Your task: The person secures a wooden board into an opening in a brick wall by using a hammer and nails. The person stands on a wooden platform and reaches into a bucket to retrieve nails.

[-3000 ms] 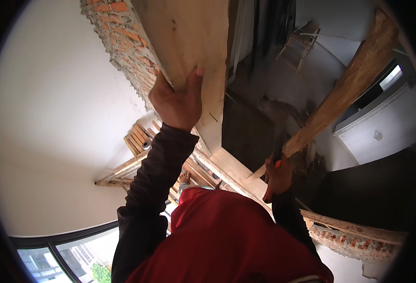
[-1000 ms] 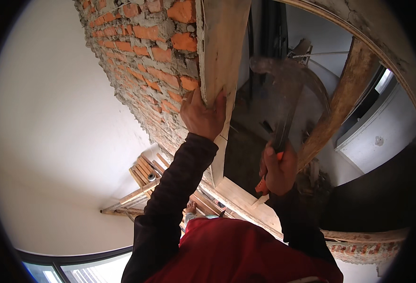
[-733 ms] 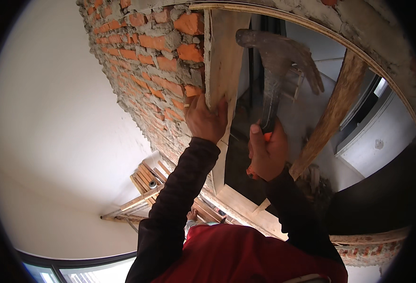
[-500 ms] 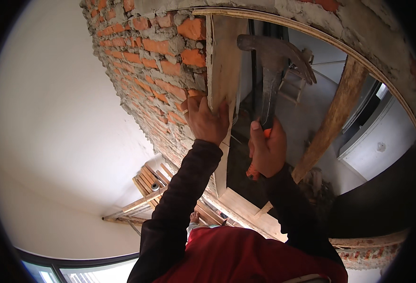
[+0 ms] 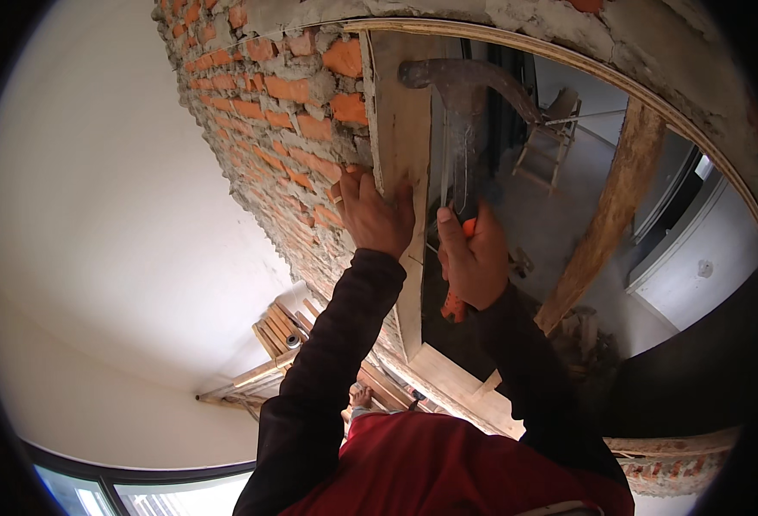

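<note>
My left hand [image 5: 370, 215] is closed on the edge of a pale wooden board [image 5: 400, 103], which runs alongside the rough brick wall [image 5: 284, 112]. In my right hand [image 5: 474, 258] is a claw hammer [image 5: 465, 103] with an orange-and-black handle. Its metal head is raised in front of the board's upper part, a little right of and above my left hand; whether it touches the board I cannot tell.
A rough timber pole [image 5: 607, 211] slants across the opening on the right, below a curved plywood edge [image 5: 620, 77]. A ladder [image 5: 551, 146] stands in the room beyond. Wooden slats and poles [image 5: 280, 331] sit lower left beside a white wall [image 5: 95, 215]. A bare foot [image 5: 360, 396] shows below.
From three seconds ago, the hammer has risen and swung leftward toward the board, continuing left over the last half second. More brick wall has come into view above my left hand.
</note>
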### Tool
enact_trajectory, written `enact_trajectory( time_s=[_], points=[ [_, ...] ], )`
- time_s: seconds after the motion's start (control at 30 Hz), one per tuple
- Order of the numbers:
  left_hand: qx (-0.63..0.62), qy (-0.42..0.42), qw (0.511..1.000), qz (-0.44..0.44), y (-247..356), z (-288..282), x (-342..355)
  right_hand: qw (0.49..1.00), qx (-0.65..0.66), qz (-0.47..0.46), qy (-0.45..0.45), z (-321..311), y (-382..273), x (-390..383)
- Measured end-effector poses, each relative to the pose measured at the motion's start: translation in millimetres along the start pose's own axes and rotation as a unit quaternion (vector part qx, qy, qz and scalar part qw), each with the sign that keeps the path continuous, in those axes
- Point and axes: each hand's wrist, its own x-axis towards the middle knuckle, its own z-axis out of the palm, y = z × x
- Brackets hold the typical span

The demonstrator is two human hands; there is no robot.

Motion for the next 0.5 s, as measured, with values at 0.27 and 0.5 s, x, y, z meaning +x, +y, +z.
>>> enact_trajectory(
  time_s=[0.27,0.5],
  points=[
    [-0.113,0.114,0.981,0.106,35.7,-27.4,71.8,1.000,0.019,-0.014,0.007,-8.8,-2.0,-0.5],
    [-0.051,0.113,0.973,0.194,35.1,-21.9,97.5,0.996,0.077,0.000,0.039,2.3,-4.9,2.8]
  ],
)
